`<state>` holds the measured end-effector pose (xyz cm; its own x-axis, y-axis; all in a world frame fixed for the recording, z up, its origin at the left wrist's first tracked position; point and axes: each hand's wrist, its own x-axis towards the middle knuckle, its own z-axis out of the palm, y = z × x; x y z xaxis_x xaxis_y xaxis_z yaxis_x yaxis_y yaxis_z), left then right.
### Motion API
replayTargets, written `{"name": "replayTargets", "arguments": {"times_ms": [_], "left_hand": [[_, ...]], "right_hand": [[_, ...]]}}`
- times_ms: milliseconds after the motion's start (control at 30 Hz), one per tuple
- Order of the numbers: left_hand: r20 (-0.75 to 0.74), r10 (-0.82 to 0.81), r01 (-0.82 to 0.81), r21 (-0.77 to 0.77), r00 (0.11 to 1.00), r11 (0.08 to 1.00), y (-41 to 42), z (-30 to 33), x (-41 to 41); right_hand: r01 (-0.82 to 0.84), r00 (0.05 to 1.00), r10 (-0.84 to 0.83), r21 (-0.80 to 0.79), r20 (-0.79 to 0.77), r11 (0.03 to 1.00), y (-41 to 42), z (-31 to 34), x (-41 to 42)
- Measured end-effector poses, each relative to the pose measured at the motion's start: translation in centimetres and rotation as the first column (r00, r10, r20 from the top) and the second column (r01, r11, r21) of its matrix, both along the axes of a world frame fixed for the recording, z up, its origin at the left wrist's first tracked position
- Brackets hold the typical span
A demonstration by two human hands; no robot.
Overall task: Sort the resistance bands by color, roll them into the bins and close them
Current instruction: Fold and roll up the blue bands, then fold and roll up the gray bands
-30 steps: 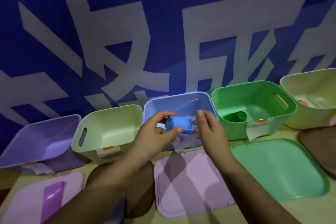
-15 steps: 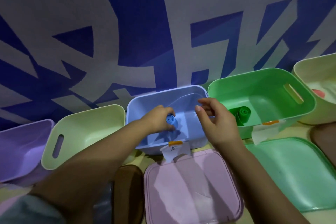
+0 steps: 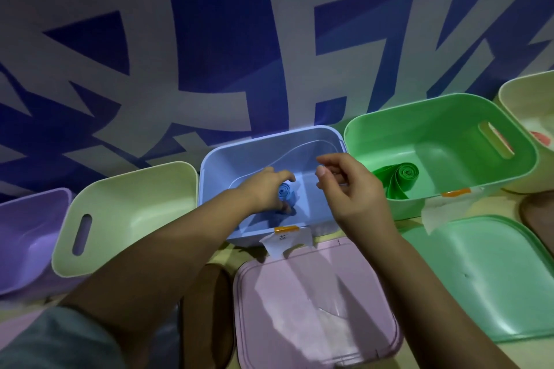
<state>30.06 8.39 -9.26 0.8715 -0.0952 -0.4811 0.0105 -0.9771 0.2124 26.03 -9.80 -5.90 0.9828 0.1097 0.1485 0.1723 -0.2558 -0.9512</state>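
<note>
My left hand (image 3: 263,189) reaches down into the blue bin (image 3: 260,147), fingers curled round the rolled blue band (image 3: 284,191), which sits on the bin's floor with its spiral end facing up at me. My right hand (image 3: 347,189) hovers over the bin's near right corner, fingers loosely bent, holding nothing.

A white paper label (image 3: 284,241) hangs from the blue bin's front rim under an orange tab (image 3: 287,229); there is a small dark mark written on it, too small for me to read. The green bin (image 3: 443,117) to the right carries the same kind of orange tab (image 3: 455,193) and a paper slip (image 3: 443,213), whose face shows no writing I can make out. Inside that bin lies a rolled green band (image 3: 403,175) with a loose tail trailing toward me.

Behind the bins a blue backdrop (image 3: 209,39) bears huge pale characters, cropped so that I cannot read them.

The pale green bin (image 3: 126,189) sits left of the blue one, and the purple bin (image 3: 27,228) beyond it is cut off by the frame. At far right a cream bin (image 3: 518,96) is also cut off; something red and white lies inside, unclear. On the bench (image 3: 509,350) before me lie a pink lid (image 3: 299,302) and a green lid (image 3: 485,272). A brown shape (image 3: 209,308) is mostly hidden by my left forearm.
</note>
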Motion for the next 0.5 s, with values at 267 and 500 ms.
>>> {"name": "replayTargets", "arguments": {"times_ms": [267,500], "left_hand": [[0.042,0.045,-0.044,-0.044,0.998,0.998,0.6,2.0,-2.0],[0.305,0.358,-0.234,-0.376,0.882,0.897,1.2,7.4,-11.0]], "right_hand": [[0.015,1.000,-0.014,-0.034,0.021,0.999,-0.2,1.9,-1.8],[-0.089,0.989,0.094,-0.051,0.114,0.995,0.8,3.4,-7.7]]}}
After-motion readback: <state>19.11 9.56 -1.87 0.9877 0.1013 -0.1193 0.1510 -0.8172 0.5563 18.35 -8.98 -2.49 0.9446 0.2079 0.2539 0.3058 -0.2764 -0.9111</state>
